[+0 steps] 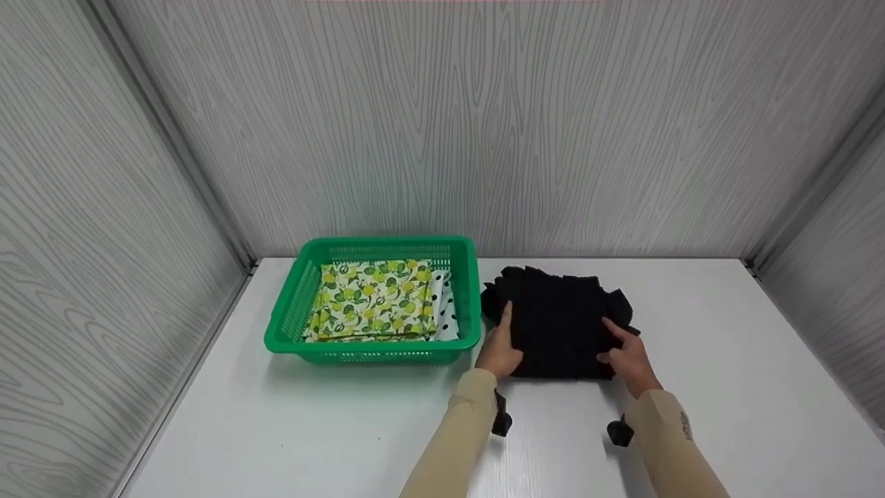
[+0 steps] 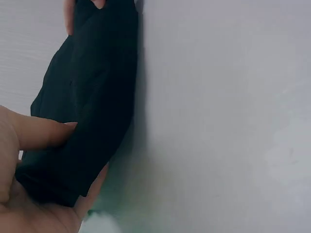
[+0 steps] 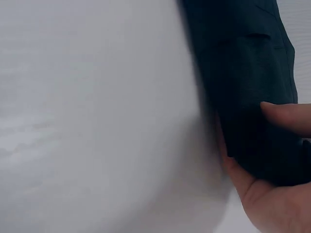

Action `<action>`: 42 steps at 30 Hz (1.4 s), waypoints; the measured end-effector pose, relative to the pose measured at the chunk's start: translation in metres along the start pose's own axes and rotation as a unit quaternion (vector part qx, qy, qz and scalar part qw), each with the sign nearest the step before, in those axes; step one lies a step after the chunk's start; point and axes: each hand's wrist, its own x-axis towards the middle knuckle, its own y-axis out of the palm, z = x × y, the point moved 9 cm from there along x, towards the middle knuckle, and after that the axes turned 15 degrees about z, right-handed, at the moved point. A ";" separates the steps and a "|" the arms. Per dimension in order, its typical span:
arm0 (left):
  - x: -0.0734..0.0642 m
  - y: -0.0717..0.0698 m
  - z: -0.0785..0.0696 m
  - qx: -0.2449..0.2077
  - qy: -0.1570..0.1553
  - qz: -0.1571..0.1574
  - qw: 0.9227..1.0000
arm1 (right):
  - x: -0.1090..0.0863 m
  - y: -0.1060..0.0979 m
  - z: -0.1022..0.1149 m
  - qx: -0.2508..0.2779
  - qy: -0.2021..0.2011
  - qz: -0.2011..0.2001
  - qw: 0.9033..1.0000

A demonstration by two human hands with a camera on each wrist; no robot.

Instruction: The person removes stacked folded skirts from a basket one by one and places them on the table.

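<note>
A folded black cloth [image 1: 559, 325] is on the white table, its far edge ragged and bunched. My left hand [image 1: 499, 351] grips its left side; in the left wrist view the thumb [image 2: 46, 131] presses on top while fingers curl beneath the fabric. On the opposite side, my right hand [image 1: 628, 358] holds the cloth the same way, with the thumb [image 3: 286, 116] above and fingers [image 3: 238, 172] below in the right wrist view. The near edge of the fabric hangs between the two hands, close over the table.
Left of the cloth stands a green plastic basket [image 1: 373, 357]. Inside lie a folded lemon-print cloth [image 1: 377, 297] and, under its right side, a white cloth with black dots [image 1: 447, 311]. Grey wood-grain panels [image 1: 442, 138] enclose the table [image 1: 346, 429] at the back and sides.
</note>
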 end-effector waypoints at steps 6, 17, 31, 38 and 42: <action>-0.001 -0.003 0.007 0.020 -0.041 -0.024 0.999 | 0.001 -0.001 0.000 0.005 0.021 -0.025 0.999; 0.001 -0.010 0.004 0.089 -0.048 -0.070 0.992 | 0.005 -0.005 0.000 -0.045 0.034 -0.078 0.995; -0.014 -0.014 -0.052 0.246 0.055 -0.119 0.960 | -0.019 -0.023 0.029 -0.160 0.000 -0.258 0.953; -0.038 -0.042 -0.102 0.336 0.178 -0.149 0.913 | -0.015 -0.007 0.072 -0.156 -0.083 -0.257 0.950; -0.049 -0.076 -0.090 0.336 0.152 -0.159 0.916 | -0.008 0.010 0.091 -0.128 -0.108 -0.229 0.959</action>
